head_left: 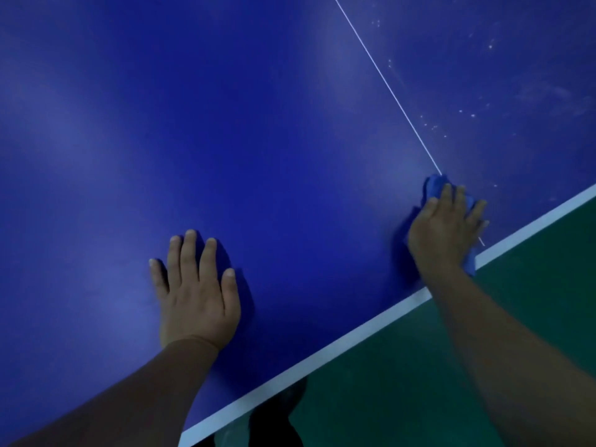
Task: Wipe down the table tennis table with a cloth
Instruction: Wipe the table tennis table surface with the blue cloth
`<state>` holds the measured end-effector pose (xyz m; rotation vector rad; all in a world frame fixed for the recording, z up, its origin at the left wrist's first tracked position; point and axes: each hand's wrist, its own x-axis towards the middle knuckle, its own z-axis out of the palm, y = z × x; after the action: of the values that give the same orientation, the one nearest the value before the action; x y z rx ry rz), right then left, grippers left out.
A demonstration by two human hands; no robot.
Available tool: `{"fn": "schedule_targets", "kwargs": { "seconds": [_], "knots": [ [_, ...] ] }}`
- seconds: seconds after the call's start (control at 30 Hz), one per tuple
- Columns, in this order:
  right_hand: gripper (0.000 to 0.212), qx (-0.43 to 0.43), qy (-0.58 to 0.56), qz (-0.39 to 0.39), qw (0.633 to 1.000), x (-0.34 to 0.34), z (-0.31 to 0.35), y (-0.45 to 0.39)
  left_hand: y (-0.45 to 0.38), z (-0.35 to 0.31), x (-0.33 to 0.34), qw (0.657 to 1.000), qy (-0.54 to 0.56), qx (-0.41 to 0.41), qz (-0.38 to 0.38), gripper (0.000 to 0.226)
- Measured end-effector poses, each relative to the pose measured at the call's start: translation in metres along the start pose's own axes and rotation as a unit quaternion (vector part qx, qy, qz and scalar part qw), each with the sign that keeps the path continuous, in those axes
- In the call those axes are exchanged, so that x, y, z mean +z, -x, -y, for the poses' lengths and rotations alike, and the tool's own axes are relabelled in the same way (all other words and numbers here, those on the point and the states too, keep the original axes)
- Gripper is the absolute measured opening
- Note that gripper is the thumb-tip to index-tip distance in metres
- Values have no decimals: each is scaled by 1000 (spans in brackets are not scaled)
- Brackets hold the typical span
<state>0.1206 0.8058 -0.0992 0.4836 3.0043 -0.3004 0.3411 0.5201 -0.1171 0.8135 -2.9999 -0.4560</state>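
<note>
Right hand (446, 230): fingers spread, pressed cloth (435, 185) flat for wiping near table (225, 108) edge.
Left hand (196, 285): fingers straight, released, apparently bracing.
Specks (467, 114): beyond right fingers.

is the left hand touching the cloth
Apart. The head view shows the left hand flat on the bare blue table, with open tabletop between it and the cloth under the right hand.

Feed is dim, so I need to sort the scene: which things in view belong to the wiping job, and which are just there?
Job:
table, blue, with white specks right of its centre line
cloth, blue, under the right hand
left hand, flat on the table

Not the job:
green floor
dark shape below the table edge; cannot identify
</note>
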Motion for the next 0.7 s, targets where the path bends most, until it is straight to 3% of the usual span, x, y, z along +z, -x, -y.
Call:
{"fn": "schedule_targets", "kwargs": {
  "seconds": [0.07,0.13,0.23,0.3,0.37,0.47,0.53,0.6,0.7],
  "knots": [
    [54,-12,8,-38,999,6,17,10,1,0,0,1000,0,-2,4,63],
    [52,-136,46,-52,988,17,60,42,0,-1,-1,1000,1,-4,2,63],
    [50,-412,73,8,908,46,96,113,-1,-1,-1,1000,6,-5,1,64],
    [50,-506,75,45,858,42,84,112,0,-1,0,1000,8,-7,2,65],
    [54,-462,131,25,877,28,58,67,0,-2,-1,1000,9,-7,2,65],
    [52,-185,112,-8,976,5,-1,-1,-1,-3,0,1000,9,-8,9,65],
    [50,-71,58,-19,996,-2,-16,6,-1,-3,0,1000,7,-9,12,65],
    [50,-77,47,-35,995,11,-2,44,-1,-3,-1,1000,4,-9,12,65],
    [50,-276,59,-22,959,37,35,124,-1,-2,-1,1000,2,-9,13,65]
  ]
}}
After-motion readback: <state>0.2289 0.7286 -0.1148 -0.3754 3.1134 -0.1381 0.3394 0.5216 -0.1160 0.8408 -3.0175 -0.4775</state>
